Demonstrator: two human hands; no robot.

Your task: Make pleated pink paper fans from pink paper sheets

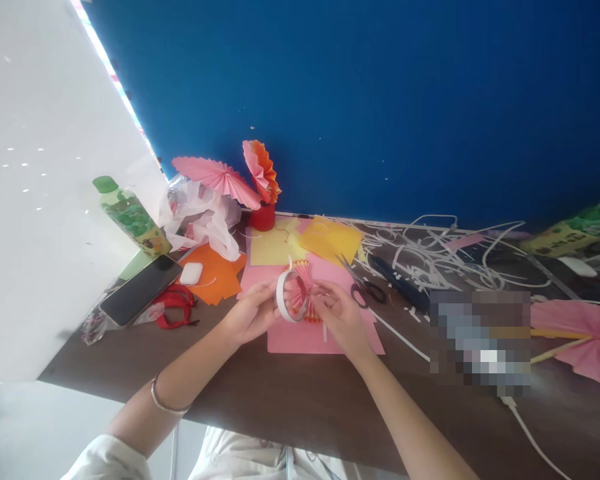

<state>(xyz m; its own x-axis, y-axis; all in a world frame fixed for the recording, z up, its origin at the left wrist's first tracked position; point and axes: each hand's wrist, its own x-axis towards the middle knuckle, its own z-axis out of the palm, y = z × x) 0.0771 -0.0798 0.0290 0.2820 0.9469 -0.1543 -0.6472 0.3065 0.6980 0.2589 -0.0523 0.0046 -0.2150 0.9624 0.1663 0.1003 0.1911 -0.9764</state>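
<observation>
Between both hands (300, 310), a pleated pink fan (301, 293) sits beside the tape roll (284, 297).

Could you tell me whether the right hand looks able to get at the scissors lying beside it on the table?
Probably yes: the scissors lie in the open just beside the right hand, nothing between them, though that hand is pinching the pink folded fan.
</observation>
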